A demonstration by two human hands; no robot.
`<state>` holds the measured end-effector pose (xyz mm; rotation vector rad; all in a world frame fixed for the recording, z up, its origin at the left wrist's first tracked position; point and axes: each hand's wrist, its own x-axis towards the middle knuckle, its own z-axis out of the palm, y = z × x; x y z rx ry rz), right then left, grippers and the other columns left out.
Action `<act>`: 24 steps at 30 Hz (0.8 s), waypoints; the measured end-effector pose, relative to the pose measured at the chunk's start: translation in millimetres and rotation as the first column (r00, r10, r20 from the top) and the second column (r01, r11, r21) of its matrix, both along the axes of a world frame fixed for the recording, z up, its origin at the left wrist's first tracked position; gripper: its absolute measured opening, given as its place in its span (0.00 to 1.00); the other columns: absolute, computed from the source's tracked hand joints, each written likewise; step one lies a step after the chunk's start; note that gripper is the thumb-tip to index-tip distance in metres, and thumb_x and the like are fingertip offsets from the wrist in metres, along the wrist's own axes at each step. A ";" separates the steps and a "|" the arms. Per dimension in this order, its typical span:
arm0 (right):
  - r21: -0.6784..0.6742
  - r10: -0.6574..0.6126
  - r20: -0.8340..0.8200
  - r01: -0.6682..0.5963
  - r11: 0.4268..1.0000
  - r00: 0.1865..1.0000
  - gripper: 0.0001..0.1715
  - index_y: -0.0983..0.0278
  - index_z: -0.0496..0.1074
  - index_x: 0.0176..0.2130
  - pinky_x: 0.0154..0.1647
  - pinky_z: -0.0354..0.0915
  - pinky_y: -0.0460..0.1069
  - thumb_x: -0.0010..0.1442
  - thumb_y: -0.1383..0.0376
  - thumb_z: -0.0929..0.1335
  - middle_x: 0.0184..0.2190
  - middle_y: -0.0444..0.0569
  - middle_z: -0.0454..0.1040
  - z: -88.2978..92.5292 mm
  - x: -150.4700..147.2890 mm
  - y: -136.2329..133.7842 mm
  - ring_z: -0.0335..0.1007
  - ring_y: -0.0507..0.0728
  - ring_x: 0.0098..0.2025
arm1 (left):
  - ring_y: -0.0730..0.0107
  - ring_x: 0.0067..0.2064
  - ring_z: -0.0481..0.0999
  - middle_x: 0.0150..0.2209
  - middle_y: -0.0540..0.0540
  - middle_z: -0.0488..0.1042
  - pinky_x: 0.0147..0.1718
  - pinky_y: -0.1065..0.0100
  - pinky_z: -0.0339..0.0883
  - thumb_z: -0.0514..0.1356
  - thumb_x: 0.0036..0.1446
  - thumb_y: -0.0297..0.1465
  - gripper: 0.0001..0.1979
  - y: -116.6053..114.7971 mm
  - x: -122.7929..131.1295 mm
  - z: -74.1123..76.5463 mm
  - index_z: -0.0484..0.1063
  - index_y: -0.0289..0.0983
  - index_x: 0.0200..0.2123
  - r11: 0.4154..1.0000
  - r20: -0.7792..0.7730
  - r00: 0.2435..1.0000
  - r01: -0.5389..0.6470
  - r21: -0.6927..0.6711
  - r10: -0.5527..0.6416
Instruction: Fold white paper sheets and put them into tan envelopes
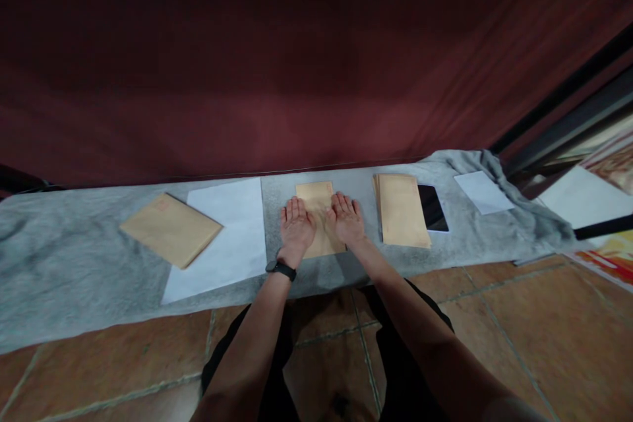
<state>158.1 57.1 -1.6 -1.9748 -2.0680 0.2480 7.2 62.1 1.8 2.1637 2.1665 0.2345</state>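
Observation:
A single brown paper envelope (321, 237) lies on the grey cloth in front of me, its long side pointing away. Along its left edge is my left hand (297, 224), palm up, with fingers stretched out and nothing held; a dark watch is on that wrist. My right hand (348, 219) rests at the envelope's right edge, also palm up and open. Both hands partly cover the envelope's sides. To the right sits a stack of brown envelopes (403, 211), and to the left a second stack of envelopes (171, 227) lies turned at an angle.
White paper sheets (232, 244) lie partly under the left stack. A dark-screened tablet or phone (434, 210) shows beside the right stack, with a small white paper (483, 192) farther right. The grey cloth (59, 257) covers a narrow bench against a dark red surface (297, 125).

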 end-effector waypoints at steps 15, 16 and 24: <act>0.015 0.058 -0.076 -0.057 0.998 0.995 0.31 0.66 0.62 0.69 0.73 0.45 0.64 0.77 0.59 0.50 0.71 0.54 0.59 2.5 -18.5 27.1 0.51 0.63 0.74 | 0.55 0.76 0.46 0.74 0.39 0.54 0.72 0.49 0.46 0.43 0.69 0.29 0.30 24.5 27.4 3.8 0.54 0.32 0.72 0.964 0.025 0.964 0.264 -0.015 -0.264; 0.011 0.062 -0.063 -0.062 0.998 0.996 0.31 0.65 0.62 0.69 0.74 0.44 0.64 0.77 0.59 0.51 0.71 0.53 0.59 2.6 -18.6 28.0 0.50 0.63 0.74 | 0.55 0.76 0.45 0.74 0.39 0.54 0.72 0.49 0.45 0.44 0.69 0.28 0.30 25.5 26.8 2.9 0.53 0.33 0.73 0.965 0.016 0.965 0.264 -0.014 -0.263; 0.009 0.000 -0.021 0.000 1.000 1.000 0.33 0.67 0.58 0.71 0.74 0.43 0.64 0.76 0.56 0.53 0.73 0.55 0.53 -1.2 -23.5 30.7 0.48 0.65 0.75 | 0.55 0.75 0.49 0.73 0.32 0.52 0.71 0.49 0.46 0.40 0.70 0.29 0.30 27.0 25.6 -2.5 0.53 0.26 0.72 0.997 -0.018 0.997 0.077 0.029 -0.077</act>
